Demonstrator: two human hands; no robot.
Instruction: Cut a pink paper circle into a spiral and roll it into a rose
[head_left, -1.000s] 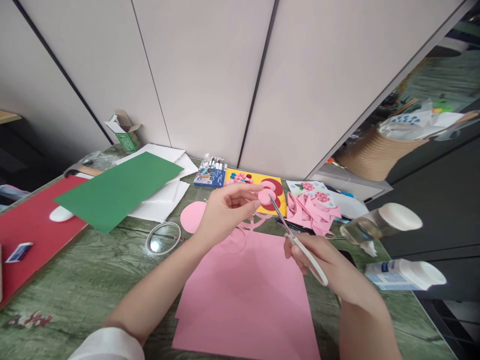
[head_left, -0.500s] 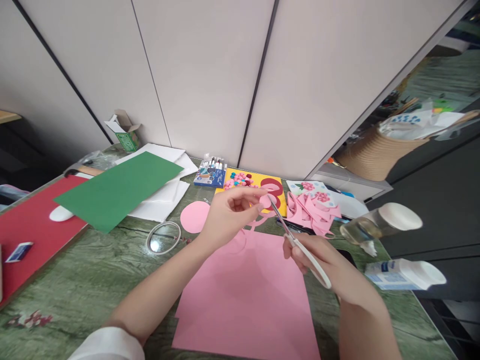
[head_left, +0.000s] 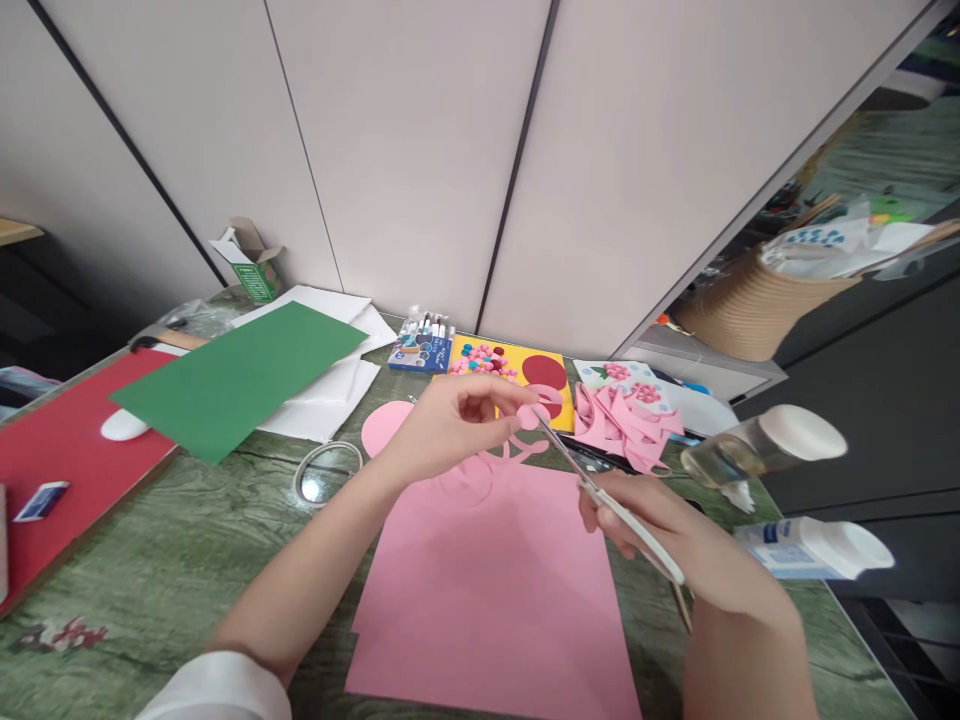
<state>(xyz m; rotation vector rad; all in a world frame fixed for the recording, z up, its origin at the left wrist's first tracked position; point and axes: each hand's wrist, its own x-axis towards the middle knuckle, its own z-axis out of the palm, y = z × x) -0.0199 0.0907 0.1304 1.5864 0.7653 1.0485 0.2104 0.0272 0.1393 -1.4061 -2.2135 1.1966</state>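
My left hand (head_left: 461, 420) is closed, pinching a small pink paper piece (head_left: 531, 416) between thumb and fingers. My right hand (head_left: 637, 515) grips white-handled scissors (head_left: 637, 530). Their blades point up and left and meet the edge of the small paper piece. Below both hands a large pink paper sheet (head_left: 495, 600) lies on the green table. Thin pink curved offcuts (head_left: 517, 455) are at its far edge, just under the left hand. A pink paper circle (head_left: 382, 428) lies left of that hand, partly covered by it.
Behind the hands, a yellow sheet (head_left: 568, 402) bears dark red circles (head_left: 544, 371) and pompoms (head_left: 484, 360). Pink scraps (head_left: 626, 425) pile to its right. A marker box (head_left: 420, 350), green sheet (head_left: 247, 375) and red board (head_left: 67, 500) are leftward. Bottles (head_left: 765, 445) stand right. A ring (head_left: 328, 473) lies nearby.
The scissors and my right hand have shifted slightly right and down. The small paper piece in my left hand sits a little lower and looks turned.
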